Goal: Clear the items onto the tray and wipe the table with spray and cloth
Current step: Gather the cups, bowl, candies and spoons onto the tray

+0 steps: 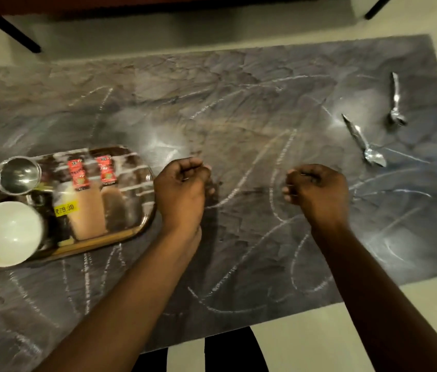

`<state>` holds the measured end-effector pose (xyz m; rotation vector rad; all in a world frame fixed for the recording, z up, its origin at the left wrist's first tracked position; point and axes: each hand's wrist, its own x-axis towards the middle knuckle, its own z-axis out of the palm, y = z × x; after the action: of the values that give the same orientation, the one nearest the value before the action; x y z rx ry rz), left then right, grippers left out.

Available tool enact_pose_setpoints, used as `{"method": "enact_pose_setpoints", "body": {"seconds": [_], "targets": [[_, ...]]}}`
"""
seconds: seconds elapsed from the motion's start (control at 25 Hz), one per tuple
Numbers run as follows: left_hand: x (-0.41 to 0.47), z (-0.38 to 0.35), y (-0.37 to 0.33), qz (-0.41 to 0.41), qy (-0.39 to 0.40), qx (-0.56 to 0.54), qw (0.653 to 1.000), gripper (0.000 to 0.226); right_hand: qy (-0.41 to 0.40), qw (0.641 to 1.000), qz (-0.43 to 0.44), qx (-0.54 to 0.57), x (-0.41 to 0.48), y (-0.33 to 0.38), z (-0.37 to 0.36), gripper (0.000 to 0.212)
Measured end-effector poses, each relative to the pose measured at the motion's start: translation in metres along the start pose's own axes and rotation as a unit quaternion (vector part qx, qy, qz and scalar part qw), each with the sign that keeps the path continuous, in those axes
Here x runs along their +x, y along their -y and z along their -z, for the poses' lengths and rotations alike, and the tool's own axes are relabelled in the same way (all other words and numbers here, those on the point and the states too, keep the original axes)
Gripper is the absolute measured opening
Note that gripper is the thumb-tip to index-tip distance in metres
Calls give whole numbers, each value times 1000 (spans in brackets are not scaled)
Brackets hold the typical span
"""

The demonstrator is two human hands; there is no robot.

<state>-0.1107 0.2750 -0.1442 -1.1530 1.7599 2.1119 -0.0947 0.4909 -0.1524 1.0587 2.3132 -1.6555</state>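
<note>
Person on record: two hands and two forearms, head view.

The left hand point(182, 189) and right hand point(316, 189) are showing bare. The left forearm point(131, 291) and right forearm point(367, 285) are running uncovered from wrist to the lower frame edge. Knuckles and finger creases are reading clearly on both hands. Blur is softening the fingertips, so ring or nail detail is not resolving. At the bottom of the view two near-black shapes point(234, 353) are showing, possibly clothed legs; fabric and cut are not resolving.

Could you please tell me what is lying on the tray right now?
Two steel cups, a white bowl and two red-labelled bottles lying flat. A dark object beside the bowl is too hidden to identify.
</note>
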Motion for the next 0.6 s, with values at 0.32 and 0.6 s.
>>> {"method": "enact_pose_setpoints", "body": {"seconds": [0.32,0.6], "targets": [[-32,-163,42,31,150,101,983,19,-130,965,-114,196,75,-52,138,44],[-35,-229,63,15,182,144,973,22,-105,952,-133,254,143,-67,158,45]]}}
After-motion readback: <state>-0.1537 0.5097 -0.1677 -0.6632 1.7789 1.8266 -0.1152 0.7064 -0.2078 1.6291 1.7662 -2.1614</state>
